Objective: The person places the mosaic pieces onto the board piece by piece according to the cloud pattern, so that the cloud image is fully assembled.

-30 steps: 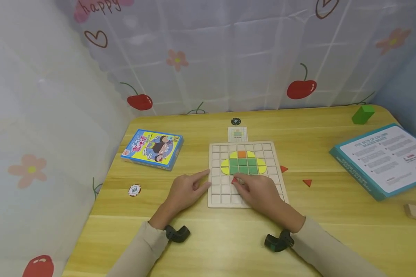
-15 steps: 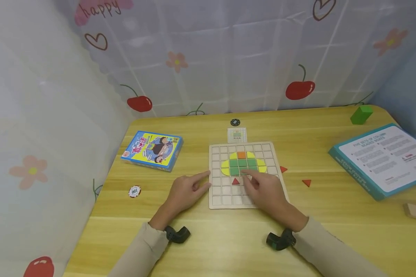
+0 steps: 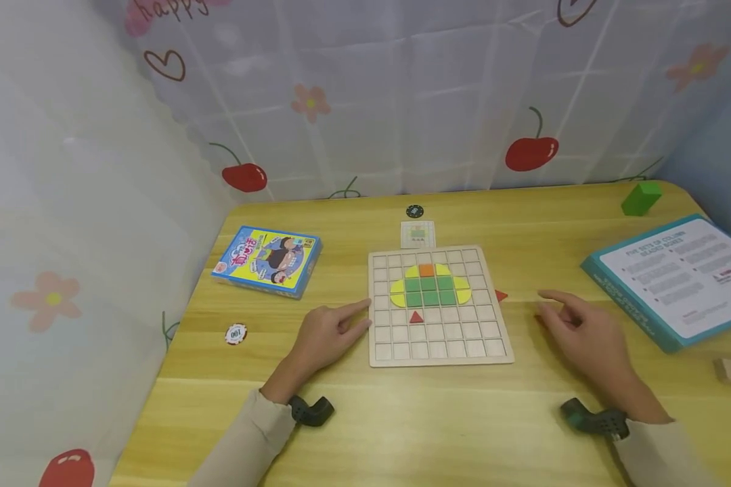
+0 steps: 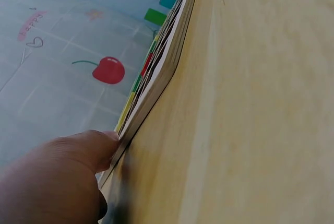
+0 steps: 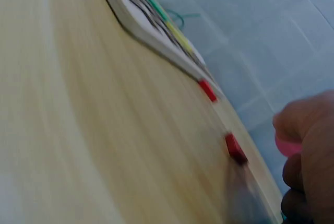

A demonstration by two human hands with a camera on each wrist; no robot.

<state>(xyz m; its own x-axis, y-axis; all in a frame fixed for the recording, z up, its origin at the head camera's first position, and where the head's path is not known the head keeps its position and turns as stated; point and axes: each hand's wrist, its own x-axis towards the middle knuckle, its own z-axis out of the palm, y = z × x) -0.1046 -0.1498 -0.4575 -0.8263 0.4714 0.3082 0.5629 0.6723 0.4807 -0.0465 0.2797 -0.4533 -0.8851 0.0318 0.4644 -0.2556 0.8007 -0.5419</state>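
The left hand (image 3: pixel 325 335) presses flat fingers on the left edge of the grid board (image 3: pixel 438 348), so it stays put mid-counter. The right hand (image 3: pixel 585 331), loose and empty, hovers over a red triangle (image 5: pixel 236 149) beside the board's right edge.

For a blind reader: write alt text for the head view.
A person's left hand rests against the left edge of a wooden grid board bearing a yellow, green and orange tile pattern and one red triangle. The right hand hovers open on the table to the board's right.
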